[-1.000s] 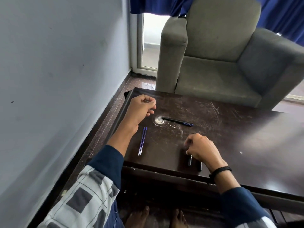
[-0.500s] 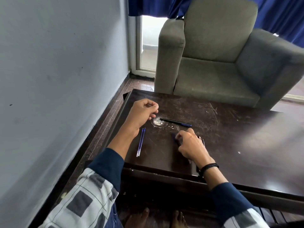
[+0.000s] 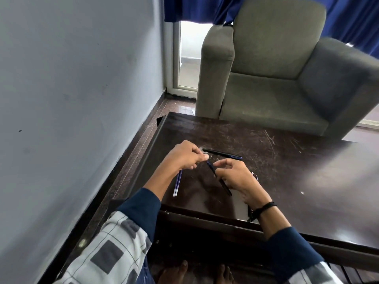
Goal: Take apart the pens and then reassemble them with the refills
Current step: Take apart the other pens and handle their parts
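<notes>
My right hand [image 3: 239, 180] holds a dark pen barrel [image 3: 220, 180] tilted above the dark wooden table [image 3: 297, 171], its upper end pointing at my left hand [image 3: 184, 155]. The left hand's fingertips are pinched at that upper end of the barrel; what they hold is too small to tell. A second dark pen [image 3: 222, 153] lies flat just beyond both hands. Two thin blue refills [image 3: 177, 184] lie side by side on the table below my left wrist. A small part [image 3: 255, 177] peeks out behind my right hand.
A grey armchair [image 3: 287, 68] stands right behind the table. A grey wall [image 3: 71, 99] runs along the left, with a narrow strip of floor between it and the table. Blue curtains hang at the top. My bare feet show under the table's near edge.
My right hand lifted a pen barrel from the near edge and brought it up toward the left hand. My left hand moved right to meet its tip.
</notes>
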The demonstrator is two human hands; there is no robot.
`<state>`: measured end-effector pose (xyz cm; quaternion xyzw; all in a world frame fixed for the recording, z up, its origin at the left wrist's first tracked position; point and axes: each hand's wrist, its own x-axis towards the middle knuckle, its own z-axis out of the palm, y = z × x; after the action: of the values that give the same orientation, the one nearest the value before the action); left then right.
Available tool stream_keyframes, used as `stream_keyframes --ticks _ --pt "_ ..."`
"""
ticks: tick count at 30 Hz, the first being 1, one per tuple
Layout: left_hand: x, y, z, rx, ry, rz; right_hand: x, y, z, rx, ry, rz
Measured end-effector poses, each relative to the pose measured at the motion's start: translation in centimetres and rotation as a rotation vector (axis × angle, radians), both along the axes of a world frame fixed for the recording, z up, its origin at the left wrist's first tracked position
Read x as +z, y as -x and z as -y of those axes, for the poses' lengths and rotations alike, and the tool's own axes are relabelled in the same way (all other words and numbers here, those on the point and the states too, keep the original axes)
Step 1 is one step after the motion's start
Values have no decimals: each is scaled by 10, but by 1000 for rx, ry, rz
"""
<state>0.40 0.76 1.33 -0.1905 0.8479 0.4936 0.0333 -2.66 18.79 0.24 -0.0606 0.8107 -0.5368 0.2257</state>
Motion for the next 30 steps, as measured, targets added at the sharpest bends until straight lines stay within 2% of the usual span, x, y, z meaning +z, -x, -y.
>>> stream_keyframes --ticks 3,9,14,19,24,30 --pt "2 0 -4 39 -104 -32 3 0 -1 -33 98 76" --pt "4 -1 -4 125 -233 -107 3 -1 1 4 118 67" --pt "8 -4 -5 115 -334 -124 -3 2 0 96 47 -81" --pt "9 -5 -4 71 -354 -117 -10 5 0 112 -26 -273" --pt "11 -6 -5 47 -330 -126 -9 -1 3 171 -301 -503" --pt "13 -8 -2 40 -326 -128 0 -13 7 286 -462 -641"
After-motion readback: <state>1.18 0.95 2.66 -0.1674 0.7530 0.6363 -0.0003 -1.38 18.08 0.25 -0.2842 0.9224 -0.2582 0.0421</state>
